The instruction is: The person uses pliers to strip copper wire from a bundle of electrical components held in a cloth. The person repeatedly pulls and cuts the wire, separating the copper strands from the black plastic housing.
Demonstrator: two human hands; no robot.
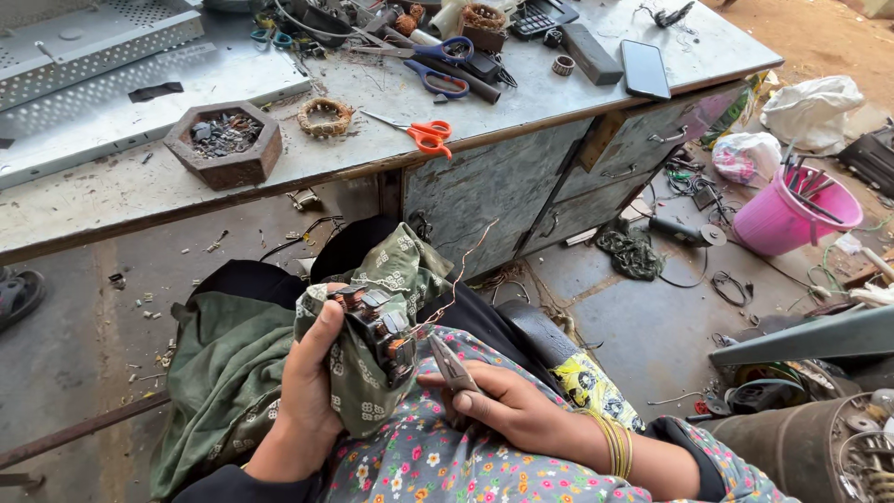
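Head view: left hand (312, 377) fingers clamped on cloth-wrapped motor stator (380, 328) over the lap, right hand (507, 407) fingers closed around pliers (453, 366) whose tips touch its copper wire (458, 275), orange scissors (424, 134) on the surface (121, 186) beyond.

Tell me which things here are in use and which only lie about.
In use:
left hand holding the motor part in a green cloth
right hand with pliers
copper wire

Lying about:
orange scissors
blue scissors
phone
pink bucket
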